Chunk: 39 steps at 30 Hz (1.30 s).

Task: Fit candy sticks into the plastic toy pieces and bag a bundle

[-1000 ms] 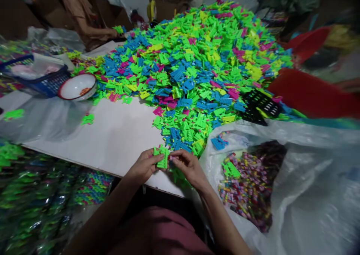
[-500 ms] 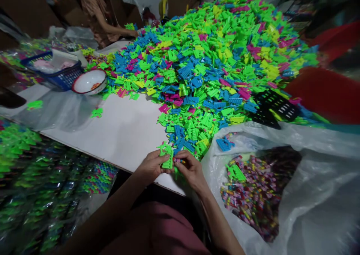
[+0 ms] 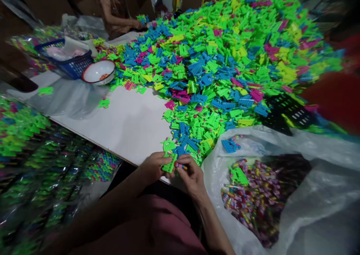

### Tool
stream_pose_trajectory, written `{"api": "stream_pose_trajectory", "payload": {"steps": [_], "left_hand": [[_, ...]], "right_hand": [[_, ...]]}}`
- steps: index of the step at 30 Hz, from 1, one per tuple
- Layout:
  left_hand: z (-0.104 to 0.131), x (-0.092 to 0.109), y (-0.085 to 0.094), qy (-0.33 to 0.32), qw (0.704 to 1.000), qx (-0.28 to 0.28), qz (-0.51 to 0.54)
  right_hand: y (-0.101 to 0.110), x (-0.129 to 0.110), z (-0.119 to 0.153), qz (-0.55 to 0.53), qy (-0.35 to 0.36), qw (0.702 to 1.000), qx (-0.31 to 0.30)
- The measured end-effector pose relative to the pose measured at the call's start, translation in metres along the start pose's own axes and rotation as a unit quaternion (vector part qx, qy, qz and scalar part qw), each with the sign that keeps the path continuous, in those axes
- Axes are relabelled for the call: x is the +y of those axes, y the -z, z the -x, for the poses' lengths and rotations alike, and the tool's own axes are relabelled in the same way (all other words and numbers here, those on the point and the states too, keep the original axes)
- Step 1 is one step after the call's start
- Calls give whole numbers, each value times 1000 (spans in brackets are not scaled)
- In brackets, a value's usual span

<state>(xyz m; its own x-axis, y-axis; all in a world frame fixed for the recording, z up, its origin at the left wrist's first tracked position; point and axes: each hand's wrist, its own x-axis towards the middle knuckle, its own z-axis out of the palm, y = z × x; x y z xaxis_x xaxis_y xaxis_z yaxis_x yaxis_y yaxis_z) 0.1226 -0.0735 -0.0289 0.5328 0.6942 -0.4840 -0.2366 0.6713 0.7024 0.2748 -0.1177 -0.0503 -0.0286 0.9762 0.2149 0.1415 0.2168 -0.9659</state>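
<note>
My left hand (image 3: 153,168) pinches a green plastic piece (image 3: 169,162) at the near edge of the white table (image 3: 123,123). Close against its right side, my right hand (image 3: 191,172) holds a small, colourful wrapped stick (image 3: 180,165) between thumb and fingers. Another green piece (image 3: 168,145) lies just beyond my left fingers. Past both hands rises a large heap of green, blue, yellow and pink plastic pieces (image 3: 213,71). To the right, an open clear bag (image 3: 298,210) contains many small wrapped sticks (image 3: 253,198), with a green piece (image 3: 239,175) on top.
A blue basket (image 3: 75,68) and a white red-rimmed bowl (image 3: 98,73) stand at the back left. Behind them shows another person's arm (image 3: 118,20) at the heap. A black slotted tray (image 3: 292,110) lies at right. Bagged pieces (image 3: 56,165) fill the lower left.
The view has shifted, so the heap and table appear moved. In my left hand the green piece is tilted differently, and a second green piece now shows separately beyond it. Both hands keep their grips.
</note>
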Motion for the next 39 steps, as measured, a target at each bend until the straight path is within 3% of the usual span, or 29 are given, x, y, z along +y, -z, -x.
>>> {"api": "stream_pose_trajectory", "payload": {"steps": [3,8,11,14,19,26,30,33,35,36,37,39], "left_hand": [[1,-2,-5,-20,1000,15,6],[1,-10,-1,-48,987,125,-89],[0,-13,3,-44,981,155,-111],[-2,-14,4,-36,983,147,-103],[-4,-14,3,3,995,87,-41],[-2,-23,10,-14,975,192,-109],[-7,-27,17,-20,979,154,-129],[-7,-5,35,-39,972,145,-183],[-3,25,54,-83,941,214,-248],[-1,42,63,-117,908,269,-300],[1,58,70,-157,852,340,-367],[0,79,76,-210,716,424,-513]], "right_hand": [[3,-2,2,37,22,999,-12],[3,7,6,126,57,989,-52],[-1,14,9,137,54,988,-52],[-4,18,10,98,29,994,-41],[-2,13,10,19,-45,999,-15],[-4,17,12,149,43,983,-100],[-16,17,11,168,45,980,-93],[1,3,5,209,58,973,-79],[35,-3,5,273,67,960,-1],[57,-3,7,317,59,945,54],[80,-1,11,363,47,923,118],[122,10,22,470,-20,866,168]]}}
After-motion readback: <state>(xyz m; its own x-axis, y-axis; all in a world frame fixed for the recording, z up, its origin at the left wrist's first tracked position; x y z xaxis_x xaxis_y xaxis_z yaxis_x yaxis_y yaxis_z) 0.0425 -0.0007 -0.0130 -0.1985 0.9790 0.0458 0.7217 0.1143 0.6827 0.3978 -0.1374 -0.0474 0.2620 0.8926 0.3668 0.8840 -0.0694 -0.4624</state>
